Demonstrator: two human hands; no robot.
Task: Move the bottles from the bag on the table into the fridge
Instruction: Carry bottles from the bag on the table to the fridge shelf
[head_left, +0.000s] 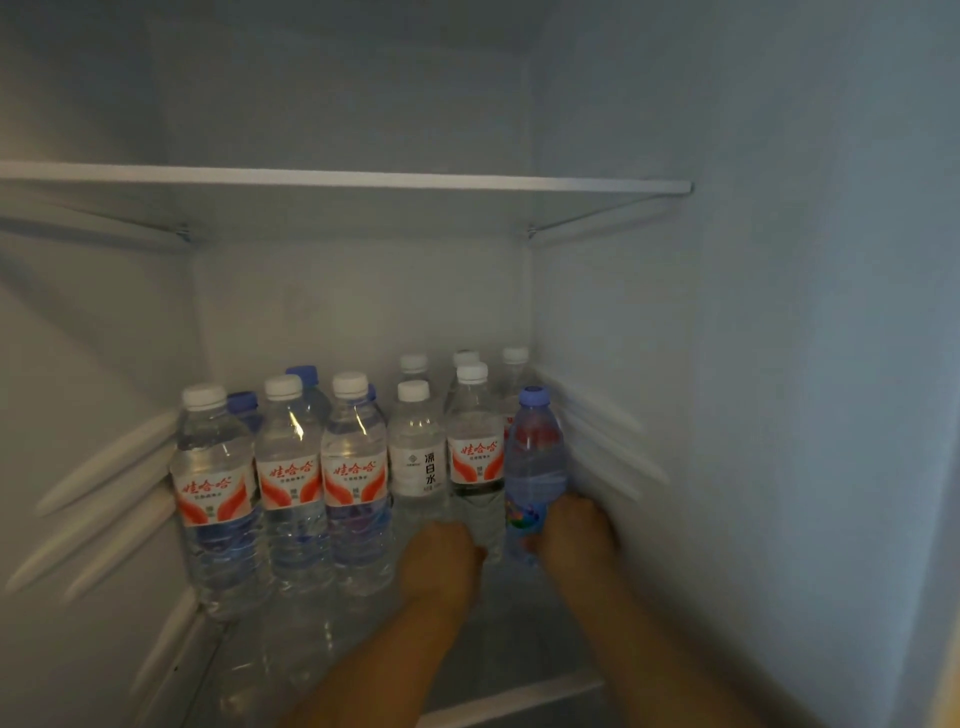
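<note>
Head view: hands (441, 561) on fridge bottles (532, 467).

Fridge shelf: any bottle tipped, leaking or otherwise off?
Nothing stands out. The bottles on the fridge shelf stand upright and capped, no spill visible. The blue-cap bottle by the right wall is upright in the right hand; the left hand grips a red-label bottle beside it.

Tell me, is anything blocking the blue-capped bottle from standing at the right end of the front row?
Nothing visible does. The right hand grips the blue-capped bottle low down, already in the gap between the white-capped bottle held by the left hand and the fridge wall.
</note>
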